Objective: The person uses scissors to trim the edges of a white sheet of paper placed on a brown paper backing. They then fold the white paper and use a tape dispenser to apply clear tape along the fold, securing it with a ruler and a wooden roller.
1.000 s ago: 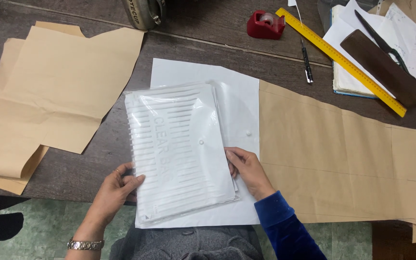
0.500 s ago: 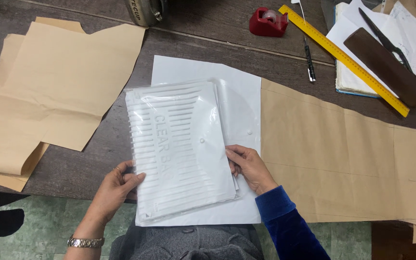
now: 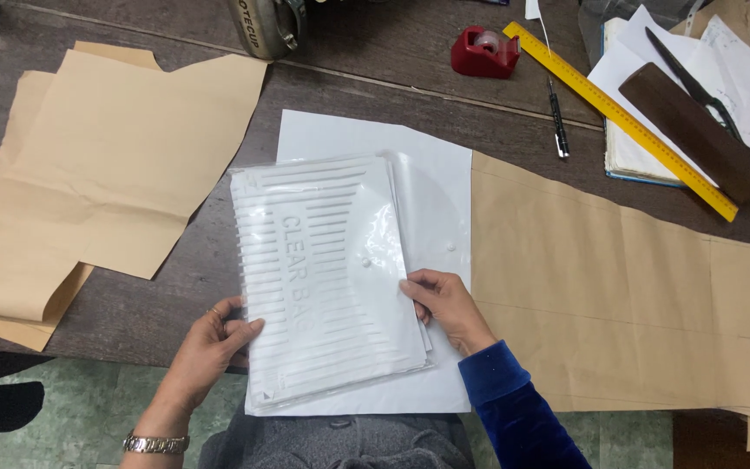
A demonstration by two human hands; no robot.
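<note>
Folders (image 3: 327, 278) between left hand (image 3: 214, 334), right hand (image 3: 444, 300).

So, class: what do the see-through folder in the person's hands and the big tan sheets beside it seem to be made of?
Folder: likely thin translucent plastic, glossy; light glints on it, with a snap stud showing. Tan sheets: probably matte brown paper; sharp fold creases and cut edges show.

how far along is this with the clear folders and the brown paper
Done, by the look of it: brown paper pieces lie cut and folded on the left, and a long brown sheet lies spread on the right. In hand: the left hand and right hand hold a stack of clear plastic folders over a white sheet. The yellow ruler, pen and red tape dispenser lie apart, untouched.
</note>
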